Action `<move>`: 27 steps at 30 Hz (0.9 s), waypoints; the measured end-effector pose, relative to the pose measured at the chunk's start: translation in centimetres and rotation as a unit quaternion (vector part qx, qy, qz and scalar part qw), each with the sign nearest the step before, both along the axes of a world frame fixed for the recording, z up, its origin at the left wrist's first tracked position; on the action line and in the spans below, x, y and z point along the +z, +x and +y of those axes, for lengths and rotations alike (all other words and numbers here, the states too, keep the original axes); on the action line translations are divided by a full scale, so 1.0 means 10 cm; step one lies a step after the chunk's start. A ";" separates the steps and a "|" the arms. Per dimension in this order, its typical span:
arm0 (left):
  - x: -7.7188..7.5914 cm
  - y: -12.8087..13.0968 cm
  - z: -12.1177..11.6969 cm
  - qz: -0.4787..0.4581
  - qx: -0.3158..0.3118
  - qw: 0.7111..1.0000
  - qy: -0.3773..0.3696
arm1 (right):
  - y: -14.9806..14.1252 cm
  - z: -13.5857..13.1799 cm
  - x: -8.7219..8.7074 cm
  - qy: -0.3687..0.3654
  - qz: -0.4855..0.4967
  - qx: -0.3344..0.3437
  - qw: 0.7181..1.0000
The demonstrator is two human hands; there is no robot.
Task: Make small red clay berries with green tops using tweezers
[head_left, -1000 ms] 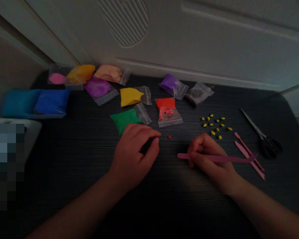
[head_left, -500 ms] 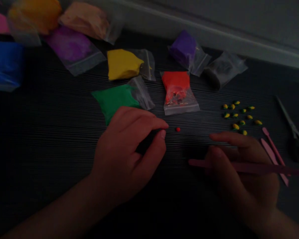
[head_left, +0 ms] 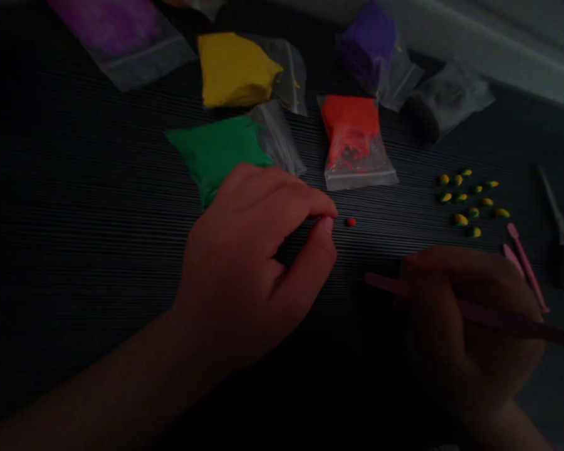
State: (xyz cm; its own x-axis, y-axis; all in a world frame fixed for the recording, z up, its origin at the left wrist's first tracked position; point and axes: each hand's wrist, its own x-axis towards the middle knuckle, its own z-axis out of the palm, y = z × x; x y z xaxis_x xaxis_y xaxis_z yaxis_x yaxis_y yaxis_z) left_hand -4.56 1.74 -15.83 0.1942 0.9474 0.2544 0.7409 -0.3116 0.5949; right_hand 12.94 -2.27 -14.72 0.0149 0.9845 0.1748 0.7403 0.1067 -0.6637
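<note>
A tiny red clay ball (head_left: 351, 222) lies on the dark table just right of my left hand (head_left: 261, 263). Thumb and index finger of that hand are drawn together in a pinch; whether anything is between the tips I cannot make out. My right hand (head_left: 474, 332) grips a pink modelling tool (head_left: 493, 317) like a pen, its rounded tip pointing left, below the ball and apart from it. Behind my left hand, partly covered by it, is a bag of green clay (head_left: 225, 147). A zip bag of red clay (head_left: 352, 128) lies beyond the ball.
Several small yellow-and-green clay pieces (head_left: 460, 220) lie at the right. Near them are two more pink tools (head_left: 526, 266) and scissors (head_left: 557, 216). Bags of yellow clay (head_left: 235, 69), purple clay (head_left: 369, 47), magenta clay (head_left: 110, 25) and dark clay (head_left: 425, 116) lie farther back.
The view has shifted closer and lower. My right fingers have curled tighter round the pink tool, which now slants more. My left thumb and index tips have come closer together.
</note>
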 end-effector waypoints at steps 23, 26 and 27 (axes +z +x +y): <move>0.04 0.00 0.02 -0.047 -0.013 0.996 -0.076 | 0.07 -0.16 -0.07 -0.006 0.062 -0.018 0.998; 0.05 -0.01 0.03 -0.043 -0.016 0.995 -0.083 | 0.08 -0.15 -0.06 -0.013 0.051 -0.021 0.998; 0.05 -0.01 0.03 -0.042 -0.018 0.995 -0.083 | 0.08 -0.15 -0.06 -0.016 0.045 -0.014 0.999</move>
State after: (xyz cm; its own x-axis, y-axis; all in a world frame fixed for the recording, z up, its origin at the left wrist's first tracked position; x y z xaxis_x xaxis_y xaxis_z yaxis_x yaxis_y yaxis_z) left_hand -4.68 2.09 -15.36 0.2129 0.9708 0.1106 0.6769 -0.2282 0.6998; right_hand 13.72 -3.73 -15.27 0.0566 0.9884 0.1407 0.6796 0.0651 -0.7307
